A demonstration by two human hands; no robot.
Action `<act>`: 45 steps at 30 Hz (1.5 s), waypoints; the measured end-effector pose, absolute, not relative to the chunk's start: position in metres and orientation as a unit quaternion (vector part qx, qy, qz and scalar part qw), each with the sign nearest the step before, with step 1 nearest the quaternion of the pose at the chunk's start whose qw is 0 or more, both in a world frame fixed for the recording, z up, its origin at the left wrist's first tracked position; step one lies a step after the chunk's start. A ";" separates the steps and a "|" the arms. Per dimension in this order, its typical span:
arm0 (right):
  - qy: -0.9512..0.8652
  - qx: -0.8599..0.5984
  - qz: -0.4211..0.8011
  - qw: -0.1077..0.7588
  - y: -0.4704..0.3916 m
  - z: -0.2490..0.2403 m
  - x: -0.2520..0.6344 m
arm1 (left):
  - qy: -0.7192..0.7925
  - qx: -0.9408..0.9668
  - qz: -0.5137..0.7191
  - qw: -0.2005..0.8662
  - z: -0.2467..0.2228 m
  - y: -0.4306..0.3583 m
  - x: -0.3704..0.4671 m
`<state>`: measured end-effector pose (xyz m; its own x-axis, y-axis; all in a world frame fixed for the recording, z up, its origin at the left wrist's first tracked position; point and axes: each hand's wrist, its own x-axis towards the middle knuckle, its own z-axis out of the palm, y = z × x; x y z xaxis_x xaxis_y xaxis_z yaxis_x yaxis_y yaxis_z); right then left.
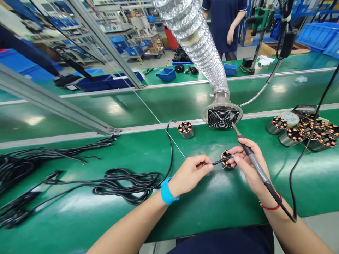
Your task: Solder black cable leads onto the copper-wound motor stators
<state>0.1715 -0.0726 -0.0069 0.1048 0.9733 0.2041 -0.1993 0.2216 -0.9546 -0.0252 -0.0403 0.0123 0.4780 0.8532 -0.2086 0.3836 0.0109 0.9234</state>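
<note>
Lying at the left of the green counter (206, 211), a bundle of black cables (53, 154) is noted. To its right, a coiled black cable (127, 181) is laid flat. A separate wound stator (186, 130) is placed upright near the rear edge. The left hand (194, 173), marked by a blue wristband (168, 190), is closed in a pinch on one end of a thin black lead (221, 161). Behind the lead, a fan hood (222, 114) is suspended from a silver duct (202, 46). The working stator (226, 159) is seated on the counter, partly hidden by the fingertips of the right hand (250, 167). By that hand the lead's other end is pinched, and a soldering iron (254, 160) is grasped, tip raised toward the hood; tip contact cannot be determined. At far right, more wound stators (293, 135) are grouped.
</note>
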 end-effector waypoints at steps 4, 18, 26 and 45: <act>-0.485 -0.395 0.463 0.628 -0.074 -0.007 0.172 | 0.457 0.661 0.198 0.561 0.011 -0.040 -0.026; -0.558 -0.448 0.342 0.610 -0.078 -0.016 0.168 | 0.400 0.760 0.288 0.424 0.021 -0.038 -0.001; -0.581 -0.419 0.331 0.614 -0.083 -0.016 0.171 | 0.359 0.808 0.273 0.379 0.026 -0.038 -0.002; -0.714 -0.583 0.197 0.333 -0.085 -0.038 0.203 | 0.485 0.707 0.269 0.440 0.005 -0.003 -0.009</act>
